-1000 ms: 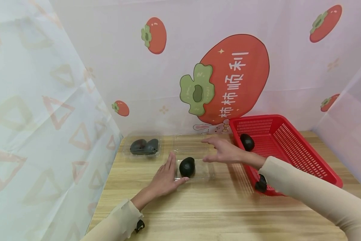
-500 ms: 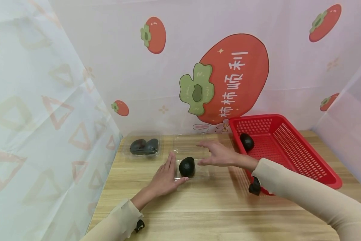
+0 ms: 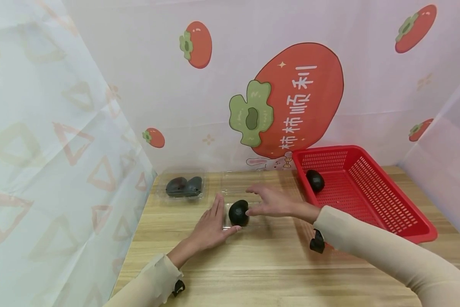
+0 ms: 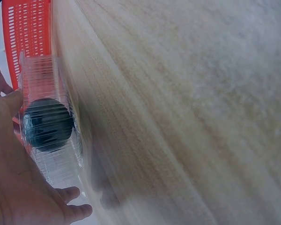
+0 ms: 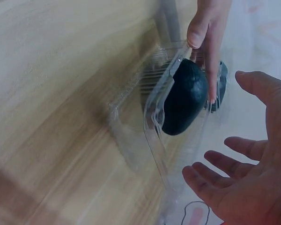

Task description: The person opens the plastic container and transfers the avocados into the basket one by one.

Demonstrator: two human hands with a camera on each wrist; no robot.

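Note:
A dark avocado (image 3: pixel 238 213) lies at the left end of an opened clear plastic clamshell box (image 4: pixel 37 77), whose lid lies folded back behind. My left hand (image 3: pixel 210 226) rests against the box's left end, fingers straight and thumb (image 4: pixel 14 101) along the near rim. From the right, my right hand (image 3: pixel 272 202) hovers over the box, fingers spread and slightly bent. In the head view its thumb overlaps the avocado's edge; the right wrist view shows a gap between the fingers (image 5: pixel 215 168) and the avocado (image 5: pixel 185 98).
A second clear box (image 3: pixel 202 194) with two dark avocados stands at the back left. To the right, a red perforated basket (image 3: pixel 368 194) holds one avocado (image 3: pixel 315 181). Patterned cloth walls (image 3: pixel 222 102) enclose the wooden table (image 3: pixel 230 273) at the back and sides.
My right hand has moved left and slightly toward me, from the box's right part to the avocado's right edge. My left hand, the box and the avocado have stayed put.

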